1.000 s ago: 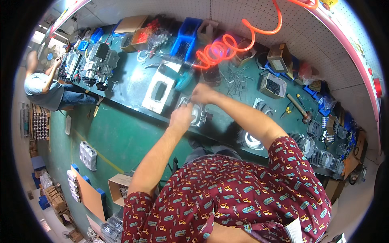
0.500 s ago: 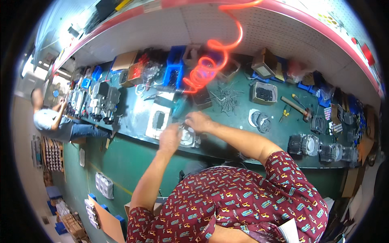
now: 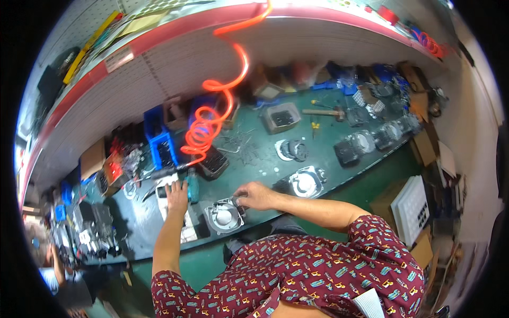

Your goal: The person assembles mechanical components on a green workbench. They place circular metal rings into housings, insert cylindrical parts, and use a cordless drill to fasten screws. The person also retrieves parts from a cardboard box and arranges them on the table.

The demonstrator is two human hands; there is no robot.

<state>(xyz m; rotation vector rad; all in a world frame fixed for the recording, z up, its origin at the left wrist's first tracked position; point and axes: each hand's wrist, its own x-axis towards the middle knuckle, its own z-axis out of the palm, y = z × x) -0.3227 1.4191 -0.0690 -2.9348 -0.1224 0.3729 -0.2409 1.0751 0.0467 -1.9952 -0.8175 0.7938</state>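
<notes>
My left hand is open, its fingers stretched out over a pale flat piece on the bench, beside a teal tool. A round-faced silver metal housing lies near the bench's front edge. My right hand has its fingers curled onto the upper right corner of this housing, where a small dark part shows; the fingertips are partly hidden. A dark hand tool on an orange coiled hose is just beyond my left hand.
Another housing stands right of my right forearm. Behind are a dark bin, loose metal rods, a grey tub and a hammer. Blue bins line the back. Motor housings stand left; a person's arm shows beyond.
The view has swung to the right. My left hand has left the metal housing and reached up and left, beside the teal tool. My right hand remains at the housing's corner.
</notes>
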